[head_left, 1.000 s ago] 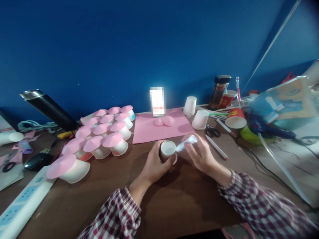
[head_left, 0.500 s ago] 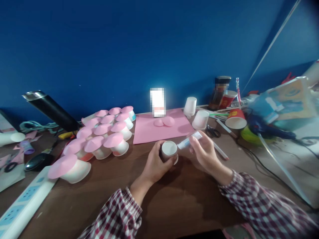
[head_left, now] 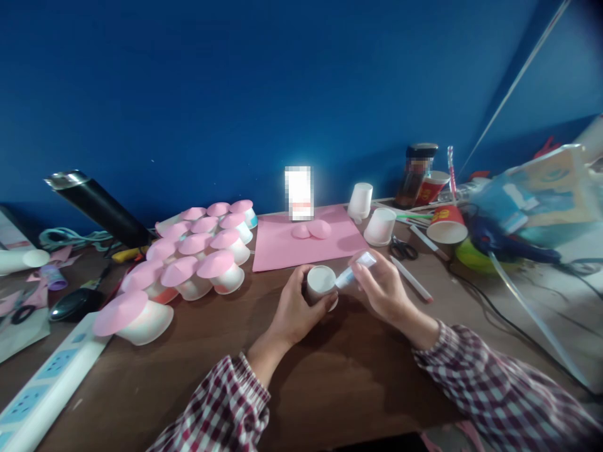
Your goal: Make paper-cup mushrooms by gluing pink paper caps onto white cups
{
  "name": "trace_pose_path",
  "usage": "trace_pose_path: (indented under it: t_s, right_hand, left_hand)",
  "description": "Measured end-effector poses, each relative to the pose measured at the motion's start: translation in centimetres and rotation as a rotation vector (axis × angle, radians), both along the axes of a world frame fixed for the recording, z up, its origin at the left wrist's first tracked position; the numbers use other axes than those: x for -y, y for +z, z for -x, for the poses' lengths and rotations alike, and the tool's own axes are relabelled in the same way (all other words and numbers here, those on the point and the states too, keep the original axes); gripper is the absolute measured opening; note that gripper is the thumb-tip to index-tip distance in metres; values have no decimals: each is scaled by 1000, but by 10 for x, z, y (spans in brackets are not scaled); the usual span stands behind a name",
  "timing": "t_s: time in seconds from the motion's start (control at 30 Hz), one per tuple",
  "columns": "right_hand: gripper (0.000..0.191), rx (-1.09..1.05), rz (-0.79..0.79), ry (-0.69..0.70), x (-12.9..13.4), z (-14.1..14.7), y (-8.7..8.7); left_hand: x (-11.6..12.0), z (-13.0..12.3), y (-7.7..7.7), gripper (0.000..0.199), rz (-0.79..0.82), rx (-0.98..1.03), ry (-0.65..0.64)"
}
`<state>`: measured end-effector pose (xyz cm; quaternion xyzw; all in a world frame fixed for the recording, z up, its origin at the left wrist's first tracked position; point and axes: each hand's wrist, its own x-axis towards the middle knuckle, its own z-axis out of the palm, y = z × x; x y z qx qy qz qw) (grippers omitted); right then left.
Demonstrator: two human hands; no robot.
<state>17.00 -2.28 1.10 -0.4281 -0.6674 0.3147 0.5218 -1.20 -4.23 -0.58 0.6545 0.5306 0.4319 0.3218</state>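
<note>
My left hand [head_left: 296, 307] is wrapped round a white paper cup [head_left: 321, 280] just above the brown table. The cup appears upside down, its round recessed base facing up. In my right hand [head_left: 381, 285] is a small pale blue-white tube [head_left: 349, 274], pinched between thumb and fingers. The tube slants down to the left, with its tip at the cup's upper right rim; whether they touch I cannot tell. Beyond my hands, two small pink paper pieces [head_left: 320, 230] lie on a pink sheet [head_left: 277, 254].
Several upturned cups with pink cone tops [head_left: 215, 264] stand at left, beside a power strip [head_left: 51, 370] and a black flask [head_left: 101, 207]. White cups [head_left: 379, 227], scissors [head_left: 404, 248], a white pen-like stick [head_left: 411, 279] and red cups [head_left: 446, 224] are at right.
My right hand has shifted slightly left with the tube, bringing its tip closer to the cup's rim. My left hand still holds the cup in nearly the same place.
</note>
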Motion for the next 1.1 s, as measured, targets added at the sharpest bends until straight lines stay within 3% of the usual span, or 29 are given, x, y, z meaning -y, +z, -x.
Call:
trace_pose_path:
  t_s: [0.2,0.87,1.1]
  right_hand:
    - [22,-6,-8,2,0,1,1]
    - [18,7,-56,-46,-2,-3,6]
    - [14,-19,-46,24,3,-2,8]
  left_hand:
    - [1,1,-2,54,-29,-33,-10]
    - [-1,1,-7,46,-76,-3,-33]
    - [0,1,-5,46,-63,10,-23]
